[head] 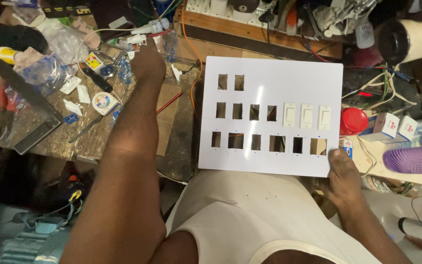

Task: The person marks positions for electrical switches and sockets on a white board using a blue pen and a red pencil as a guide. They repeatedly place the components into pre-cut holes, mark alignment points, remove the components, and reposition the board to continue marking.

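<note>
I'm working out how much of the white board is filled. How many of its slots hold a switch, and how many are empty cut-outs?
On the white board, held at its lower right corner by the right hand:
White switches fitted: 3, the first at
Empty cut-outs: 12, the first at
Total slots: 15

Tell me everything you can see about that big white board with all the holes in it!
The white board is a flat, thin rectangular panel, smooth and slightly shiny. Three rows of rectangular holes are cut through it. Three white switches fill the right end of the middle row; the other holes are open. It lies roughly level over the cluttered workbench and the person's lap. The right hand grips its lower right corner.
</note>
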